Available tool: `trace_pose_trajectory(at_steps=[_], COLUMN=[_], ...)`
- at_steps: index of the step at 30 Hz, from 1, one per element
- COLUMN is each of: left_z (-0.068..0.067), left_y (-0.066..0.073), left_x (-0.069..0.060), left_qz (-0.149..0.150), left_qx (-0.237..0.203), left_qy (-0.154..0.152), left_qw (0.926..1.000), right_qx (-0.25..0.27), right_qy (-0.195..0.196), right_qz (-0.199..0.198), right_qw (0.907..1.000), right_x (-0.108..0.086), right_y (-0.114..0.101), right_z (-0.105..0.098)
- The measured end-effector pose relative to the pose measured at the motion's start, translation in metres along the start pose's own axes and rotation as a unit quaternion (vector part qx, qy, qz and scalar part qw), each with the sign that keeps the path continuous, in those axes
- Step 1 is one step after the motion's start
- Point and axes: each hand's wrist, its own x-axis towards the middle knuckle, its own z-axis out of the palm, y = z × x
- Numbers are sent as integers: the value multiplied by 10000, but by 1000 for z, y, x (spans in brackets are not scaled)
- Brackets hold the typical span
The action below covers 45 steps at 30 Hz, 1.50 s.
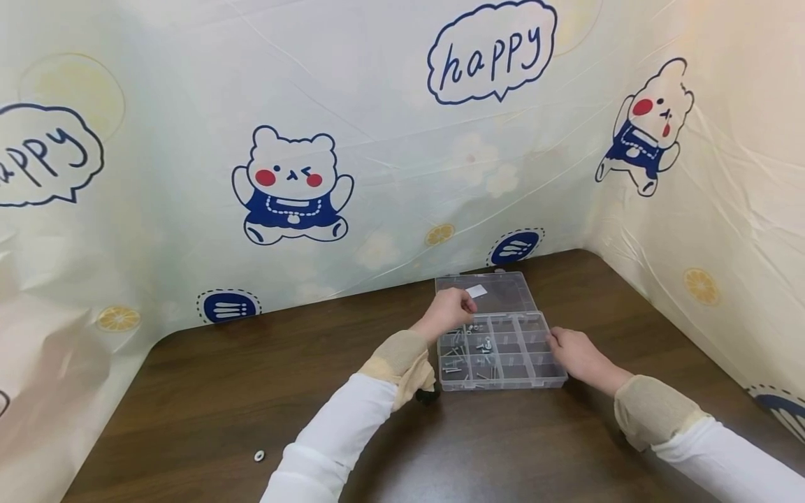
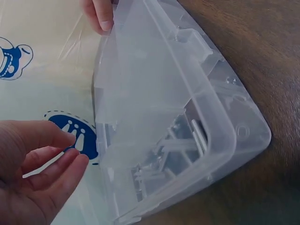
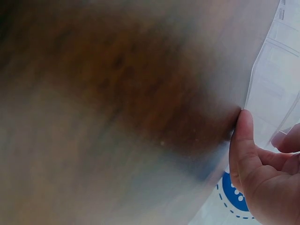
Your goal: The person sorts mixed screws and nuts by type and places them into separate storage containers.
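Observation:
A clear plastic compartment box [image 1: 519, 382] lies on the table, its lid [image 1: 503, 299] folded back behind it. Several small screws [image 1: 451, 369] fill compartments in its left columns, and small nut-like pieces [image 1: 470, 328] lie near the back. My left hand [image 1: 448, 312] hovers above the box's back left part. Its fingers [image 2: 70, 176] bend loosely near the thumb, and nothing shows between them. At the box's right side, my right hand [image 1: 578, 355] holds the edge, with its thumb [image 3: 244, 124] against the outer wall. Part of its grip is hidden.
A small white ring [image 1: 259, 456] lies on the brown table [image 1: 207, 391] at front left. A white label [image 1: 476, 291] shows by the lid. Below the left cuff sits a dark object [image 1: 428, 396], mostly hidden. Printed sheeting [image 1: 402, 175] hangs along the table's back and sides.

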Motion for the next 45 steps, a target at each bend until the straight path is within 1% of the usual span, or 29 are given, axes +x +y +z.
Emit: trace_pose_trajectory(at_steps=[3, 6, 8, 11, 14, 17, 22, 24, 28, 31, 35, 40, 45], left_z=[-6, -15, -22, -32, -40, -47, -54, -57, -64, -69, -74, -81, -88], left_y=[1, 3, 5, 8, 8, 7, 3, 0, -8, -16, -26, -33, -37], left_x=[-4, -9, -12, -16, -21, -27, -40, -45, -59, -70, -84, -105, -131], left_qz=[86, 286, 456, 619, 710, 660, 376, 319, 229, 194, 161, 13, -153], left_qx=[129, 417, 676, 1054, 1428, 1712, 2121, 2261, 2388, 2336, 2118, 1887, 1979], left_qy=[-261, -697, -1042, -1510, -1813, -2019, -2278, -2344, -2475, -2535, -2575, -2615, -2554], left_qw=[9995, 9963, 9912, 9809, 9704, 9621, 9496, 9449, 9387, 9385, 9426, 9466, 9463], right_qx=[-13, -65, -101, -80, -15, -56, -104, -96, -76, -73, -63, -63, -61], right_qy=[3, 24, 43, 9, -35, 24, 95, 92, 128, 157, 139, 103, 103], right_qz=[7, -9, -22, 2, 33, -7, -35, -37, -90, -108, -71, -64, -74], right_qw=[10000, 10000, 9999, 10000, 10000, 10000, 9999, 9999, 9998, 9998, 9999, 9999, 9999], right_x=[0, 0, 0, -1, -1, -2, -2, -2, -1, 0, 0, 0, 1], right_y=[1, 2, 2, 2, 3, 3, 3, 2, 2, 2, 3, 3, 3], right_z=[0, 0, 0, -1, 0, 0, -1, -1, 0, 1, 1, 2, 2])
